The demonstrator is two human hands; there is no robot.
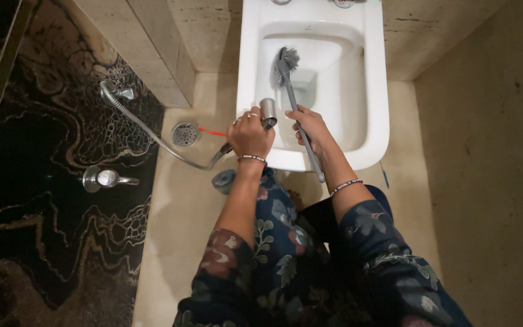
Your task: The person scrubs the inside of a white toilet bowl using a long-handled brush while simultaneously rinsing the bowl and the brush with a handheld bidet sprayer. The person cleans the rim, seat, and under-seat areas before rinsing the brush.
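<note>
Now we clasp the sprayer [267, 112] in our left hand [249, 134], right hand [310, 126] gripping the brush [287, 63]; best scrub under the bowl [370, 91] rim.

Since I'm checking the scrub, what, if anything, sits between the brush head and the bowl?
Nothing visible. The right hand holds the grey brush with its head inside the toilet bowl; the left hand aims the sprayer from the rim.

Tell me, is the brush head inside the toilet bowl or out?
Inside: the grey toilet brush reaches from the right hand into the white bowl.
</note>
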